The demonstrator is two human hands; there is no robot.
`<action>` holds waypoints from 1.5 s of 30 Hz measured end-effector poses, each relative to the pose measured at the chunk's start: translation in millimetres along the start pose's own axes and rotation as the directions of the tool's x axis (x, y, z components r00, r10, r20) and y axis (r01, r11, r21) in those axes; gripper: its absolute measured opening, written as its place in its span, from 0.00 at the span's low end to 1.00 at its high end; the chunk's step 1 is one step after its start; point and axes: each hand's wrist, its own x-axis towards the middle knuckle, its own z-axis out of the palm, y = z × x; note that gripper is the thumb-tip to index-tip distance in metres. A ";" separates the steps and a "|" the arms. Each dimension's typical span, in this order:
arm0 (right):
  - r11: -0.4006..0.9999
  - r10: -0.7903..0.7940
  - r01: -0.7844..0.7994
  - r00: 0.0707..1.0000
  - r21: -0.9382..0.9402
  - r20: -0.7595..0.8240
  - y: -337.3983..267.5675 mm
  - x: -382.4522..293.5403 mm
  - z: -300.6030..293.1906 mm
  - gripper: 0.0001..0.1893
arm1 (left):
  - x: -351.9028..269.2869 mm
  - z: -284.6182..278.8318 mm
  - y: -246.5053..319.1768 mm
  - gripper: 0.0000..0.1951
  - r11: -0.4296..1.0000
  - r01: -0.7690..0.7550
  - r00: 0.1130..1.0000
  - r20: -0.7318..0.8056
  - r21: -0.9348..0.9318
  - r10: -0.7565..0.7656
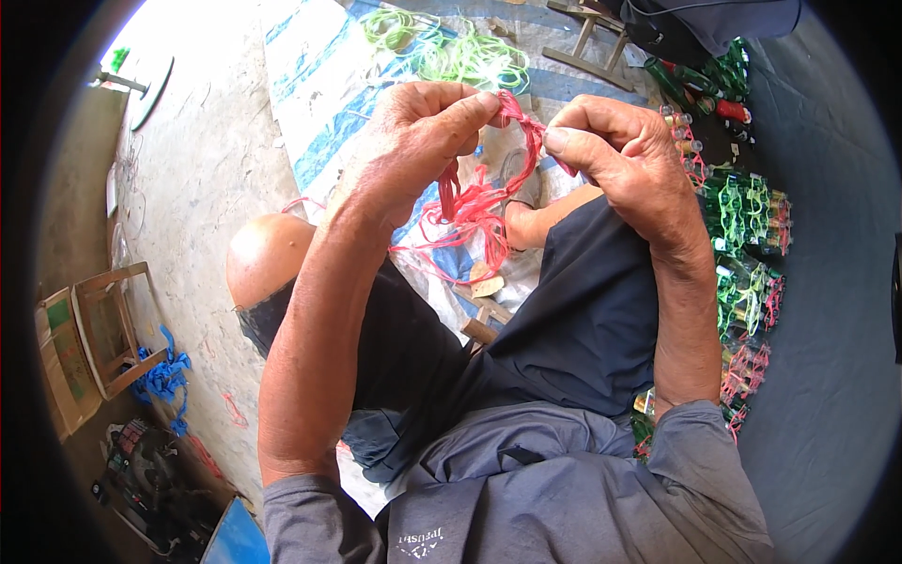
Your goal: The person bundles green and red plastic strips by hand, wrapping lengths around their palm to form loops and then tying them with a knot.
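Both hands are raised in front of me, pinching a twisted red plastic cord. My left hand (430, 134) grips it between thumb and fingers, with strands hanging below the palm. At the right, my right hand (613, 148) pinches the same red plastic cord (525, 127), a short end showing under the thumb. Between the hands the cord looks knotted or looped. More loose red strands (486, 218) trail down to the striped sheet between my legs. The fingertips of both hands are partly hidden.
Pale green plastic cord (472, 60) lies heaped on the blue-and-white sheet (317, 141). Green glass bottles (736, 204) in knotted cord nets line the right side. A wooden frame (113, 331) and blue strips (165, 374) are at the left. Another person's dark clothing (740, 21) shows at the top right.
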 end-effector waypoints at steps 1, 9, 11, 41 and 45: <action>1.000 0.000 0.000 1.000 0.000 0.000 0.3 0.1 -0.9 0.07 | -0.1 -0.3 0.1 0.15 1.000 0.000 1.000 0.000 0.000 0.000; 0.999 0.021 -0.021 1.000 -0.043 -0.013 0.5 -1.0 -3.9 0.06 | -0.8 -2.3 -0.1 0.12 0.998 -0.002 1.000 0.023 -0.067 0.004; 0.999 0.009 -0.010 1.000 -0.036 -0.019 2.6 -1.1 -2.4 0.06 | -1.9 -3.8 -0.7 0.11 0.993 -0.008 0.999 0.038 -0.119 0.012; 0.993 0.060 -0.062 0.998 0.102 0.021 16.6 6.0 16.0 0.06 | -4.6 -1.0 5.4 0.15 0.922 0.029 0.996 0.094 -0.387 0.008; 0.997 0.056 -0.053 0.996 0.047 -0.075 16.8 6.5 16.7 0.05 | -3.2 -3.8 5.9 0.13 0.893 0.065 0.991 0.132 -0.445 -0.006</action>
